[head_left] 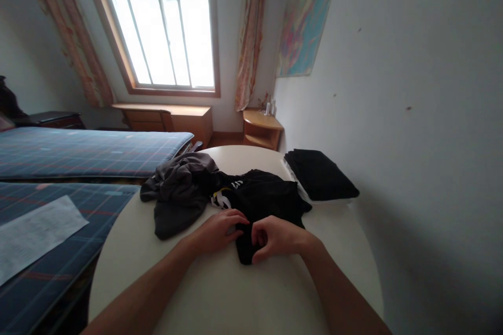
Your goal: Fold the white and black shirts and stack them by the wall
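A black shirt (271, 193) with white and yellow print lies crumpled on the round white table (251, 298), a narrow part of it reaching toward me. My left hand (222, 227) is closed at the left side of that narrow part, fingertips on the cloth. From the right, my right hand (279, 236) has curled fingers and thumb at the same part; the exact grip is partly hidden. A crumpled grey garment (176, 188) lies to the left, touching the black shirt.
Folded black cloth (320, 174) rests on something white at the table's right, near the wall. Left of the table are beds with blue plaid mattresses (78, 152), and a paper sheet (39, 235) lies on the nearer one. Beyond stand a desk (192, 112) and corner shelf (262, 119).
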A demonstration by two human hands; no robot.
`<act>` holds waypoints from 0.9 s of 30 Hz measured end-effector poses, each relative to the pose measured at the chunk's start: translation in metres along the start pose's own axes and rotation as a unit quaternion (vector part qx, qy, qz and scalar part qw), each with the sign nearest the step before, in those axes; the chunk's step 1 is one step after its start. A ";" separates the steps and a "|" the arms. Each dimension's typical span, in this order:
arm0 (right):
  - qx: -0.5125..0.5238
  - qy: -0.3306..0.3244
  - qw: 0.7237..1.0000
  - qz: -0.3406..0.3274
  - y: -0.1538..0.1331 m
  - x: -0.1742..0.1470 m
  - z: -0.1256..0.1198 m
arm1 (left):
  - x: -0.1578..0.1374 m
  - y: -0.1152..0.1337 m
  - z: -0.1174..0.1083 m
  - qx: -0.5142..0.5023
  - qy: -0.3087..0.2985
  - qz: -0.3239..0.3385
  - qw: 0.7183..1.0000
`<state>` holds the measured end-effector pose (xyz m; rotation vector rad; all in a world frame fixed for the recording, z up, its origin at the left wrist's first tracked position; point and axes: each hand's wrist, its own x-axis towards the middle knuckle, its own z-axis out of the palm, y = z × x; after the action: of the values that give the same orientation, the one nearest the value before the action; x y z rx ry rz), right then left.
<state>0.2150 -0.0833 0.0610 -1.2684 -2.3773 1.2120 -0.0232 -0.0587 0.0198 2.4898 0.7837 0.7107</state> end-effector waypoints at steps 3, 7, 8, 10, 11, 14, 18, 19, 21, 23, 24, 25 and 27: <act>-0.047 0.016 0.999 -0.003 -0.004 -0.001 0.003 | 0.000 0.000 0.000 0.004 0.004 -0.003 1.000; -0.097 0.052 0.994 -0.005 -0.008 -0.005 0.002 | 0.001 0.001 0.001 0.008 0.009 -0.004 1.000; -0.102 0.052 0.993 -0.007 -0.008 -0.006 0.002 | 0.001 0.001 0.000 0.009 0.010 -0.005 1.000; -0.111 0.047 0.993 -0.009 -0.007 -0.007 0.002 | 0.000 0.000 0.000 0.013 0.013 -0.008 1.000; -0.114 0.044 0.992 -0.008 -0.007 -0.007 0.002 | 0.000 -0.001 0.000 0.016 0.014 -0.009 1.000; -0.116 0.044 0.992 -0.001 -0.005 -0.007 0.002 | -0.001 -0.003 0.000 0.021 0.020 -0.010 1.000; -0.082 0.045 0.996 0.003 -0.004 -0.008 -0.001 | -0.002 -0.004 -0.002 0.028 0.028 -0.018 0.999; -0.069 0.045 0.997 0.003 -0.004 -0.009 -0.002 | -0.002 -0.004 -0.002 0.030 0.030 -0.021 0.999; -0.043 0.041 0.998 0.003 -0.004 -0.010 -0.005 | -0.002 -0.003 -0.003 0.036 0.031 -0.026 0.999; -0.023 0.038 0.999 0.002 -0.004 -0.011 -0.008 | -0.002 -0.001 -0.004 0.041 0.028 -0.029 0.998; -0.015 0.038 0.999 -0.002 -0.005 -0.012 -0.010 | -0.001 0.000 -0.004 0.043 0.027 -0.030 0.998; -0.009 0.038 0.999 -0.007 -0.005 -0.012 -0.011 | -0.001 0.001 -0.005 0.044 0.027 -0.030 0.998; 0.003 0.039 0.999 -0.021 -0.006 -0.013 -0.013 | 0.000 0.003 -0.006 0.047 0.029 -0.028 0.998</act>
<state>0.2259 -0.0875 0.0767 -1.2344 -2.3319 1.1358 -0.0253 -0.0596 0.0260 2.5290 0.9240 0.7457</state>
